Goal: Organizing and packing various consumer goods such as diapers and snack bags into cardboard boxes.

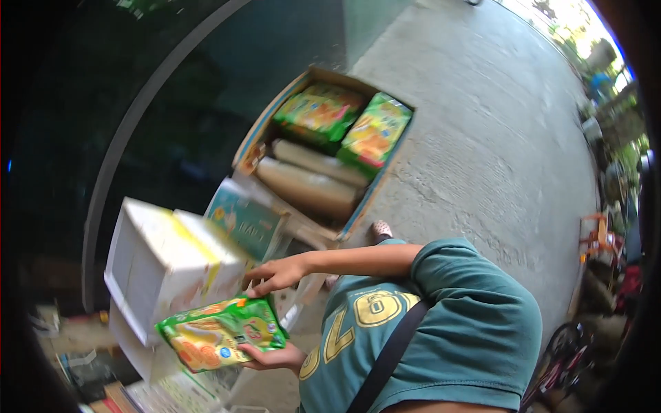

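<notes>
My left hand (273, 357) holds a green and yellow food packet (222, 333) by its near end, with the thumb on top and the fingers beneath. The packet is printed with pictures of round orange food. My right hand (281, 272) is over the packet's upper corner, fingers apart and curved, the thumb at the packet's edge. Just beyond the hands stands a white box (191, 258) with yellow tape. An open cardboard box (379, 188) holds two similar green packs (320, 111) and two long brownish rolls or packages (310, 188).
A teal printed box (245, 222) lies between the white box and the cardboard box. Papers and a clear plastic item (181, 392) are low in view. The concrete floor (465, 129) stretches right, with an orange chair (599, 232) and a bicycle (563, 356) along its far edge.
</notes>
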A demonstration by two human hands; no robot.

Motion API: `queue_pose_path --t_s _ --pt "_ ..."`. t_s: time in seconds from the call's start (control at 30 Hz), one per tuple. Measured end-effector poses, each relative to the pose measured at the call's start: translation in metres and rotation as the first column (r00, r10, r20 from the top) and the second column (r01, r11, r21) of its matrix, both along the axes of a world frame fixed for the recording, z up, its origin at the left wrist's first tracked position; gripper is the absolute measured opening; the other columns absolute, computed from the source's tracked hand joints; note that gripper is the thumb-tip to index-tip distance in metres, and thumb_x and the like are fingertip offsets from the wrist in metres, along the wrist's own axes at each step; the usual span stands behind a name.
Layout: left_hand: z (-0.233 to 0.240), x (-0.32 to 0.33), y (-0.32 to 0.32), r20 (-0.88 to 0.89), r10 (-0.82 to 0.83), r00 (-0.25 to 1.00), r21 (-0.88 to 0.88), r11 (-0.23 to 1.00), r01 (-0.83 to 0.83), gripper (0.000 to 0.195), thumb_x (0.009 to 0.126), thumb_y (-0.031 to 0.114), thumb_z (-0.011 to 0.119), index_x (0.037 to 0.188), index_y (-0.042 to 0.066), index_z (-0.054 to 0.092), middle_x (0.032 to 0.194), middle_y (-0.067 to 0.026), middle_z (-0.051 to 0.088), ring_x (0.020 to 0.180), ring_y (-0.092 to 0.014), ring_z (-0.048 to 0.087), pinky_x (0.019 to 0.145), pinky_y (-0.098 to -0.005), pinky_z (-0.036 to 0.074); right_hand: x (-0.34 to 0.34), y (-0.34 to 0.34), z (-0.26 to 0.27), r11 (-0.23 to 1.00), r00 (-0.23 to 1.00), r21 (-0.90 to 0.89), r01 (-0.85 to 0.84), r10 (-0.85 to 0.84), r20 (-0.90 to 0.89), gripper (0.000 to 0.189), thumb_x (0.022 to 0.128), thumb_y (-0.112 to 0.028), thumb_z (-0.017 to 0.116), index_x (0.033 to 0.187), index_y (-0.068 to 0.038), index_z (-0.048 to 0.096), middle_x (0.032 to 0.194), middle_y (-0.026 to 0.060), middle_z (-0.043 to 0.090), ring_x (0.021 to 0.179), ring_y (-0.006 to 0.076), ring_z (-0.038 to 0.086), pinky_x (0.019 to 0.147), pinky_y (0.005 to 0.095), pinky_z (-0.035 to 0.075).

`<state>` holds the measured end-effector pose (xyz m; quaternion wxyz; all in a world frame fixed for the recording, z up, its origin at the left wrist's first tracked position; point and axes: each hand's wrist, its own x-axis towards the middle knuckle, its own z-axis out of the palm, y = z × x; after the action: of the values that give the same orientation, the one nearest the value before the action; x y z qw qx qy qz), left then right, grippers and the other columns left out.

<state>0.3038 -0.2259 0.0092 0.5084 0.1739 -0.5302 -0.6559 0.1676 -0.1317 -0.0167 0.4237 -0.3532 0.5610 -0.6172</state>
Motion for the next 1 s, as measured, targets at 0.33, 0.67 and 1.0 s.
queue_pose_path --t_s 0.33,0.67,1.0 --pt "-0.034 -0.132 0.23 0.287 -0.59 0.755 0.4 0.79 0.465 0.058 0.082 0.022 0.055 0.131 0.0 0.034 0.128 -0.0172 0.041 0.108 -0.029 0.048 0.091 -0.0378 0.04 -0.044 0.291 -0.006 0.755 0.745 0.103 0.648 -0.6 -0.291 0.078 0.069 -0.038 0.072 0.127 -0.004 0.034 0.118 0.0183 0.049 0.108 0.0259 0.05 0.09 0.0339 0.04" --pt "-0.013 -0.274 0.355 0.278 -0.767 0.578 0.289 0.641 0.711 0.051 0.084 0.015 0.053 0.129 0.0 0.037 0.125 -0.0178 0.044 0.102 -0.029 0.052 0.083 -0.0383 0.047 -0.095 0.401 -0.005 0.308 0.256 -0.048 0.95 -0.86 -0.442 0.07 0.078 -0.045 0.06 0.132 -0.007 0.036 0.098 0.0245 0.059 0.095 0.0353 0.057 0.084 0.0399 0.043" --pt "-0.076 -0.434 0.331 0.543 -0.771 0.332 0.069 0.435 0.898 0.055 0.09 0.028 0.046 0.131 -0.003 0.027 0.128 -0.0203 0.037 0.113 -0.03 0.044 0.094 -0.0358 0.035 -0.219 0.407 -0.012 0.16 0.207 0.159 0.974 -0.914 -0.349 0.054 0.073 -0.034 0.061 0.119 -0.008 0.052 0.087 0.0245 0.061 0.082 0.0352 0.061 0.075 0.0385 0.048"
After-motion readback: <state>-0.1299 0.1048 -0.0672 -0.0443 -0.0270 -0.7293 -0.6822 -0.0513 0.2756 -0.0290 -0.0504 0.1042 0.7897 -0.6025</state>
